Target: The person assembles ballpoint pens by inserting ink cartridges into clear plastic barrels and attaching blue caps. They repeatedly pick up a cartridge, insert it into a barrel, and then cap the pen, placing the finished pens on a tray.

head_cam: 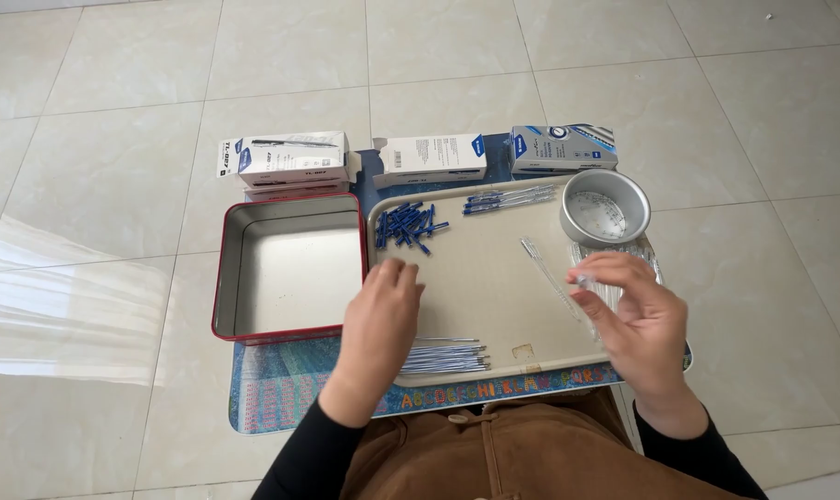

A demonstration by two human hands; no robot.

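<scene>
Holding a clear pen barrel [557,285] pinched in right hand [635,319] fingertips, at 3 o'clock on the beige tray [480,287]. Left hand [380,319] flat, fingers loosely spread, gripping nothing, just below blue caps [407,225] at 11 o'clock. Finished pens [511,197] at 12; loose refills [443,356] at 6 unassembled. Red tin [290,267] holds nothing.

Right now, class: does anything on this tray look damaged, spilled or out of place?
One small oddity: a brownish mark on the beige tray, near its front edge beside the refill bundle. It looks like a stain or chip. Nothing else stands out.
</scene>
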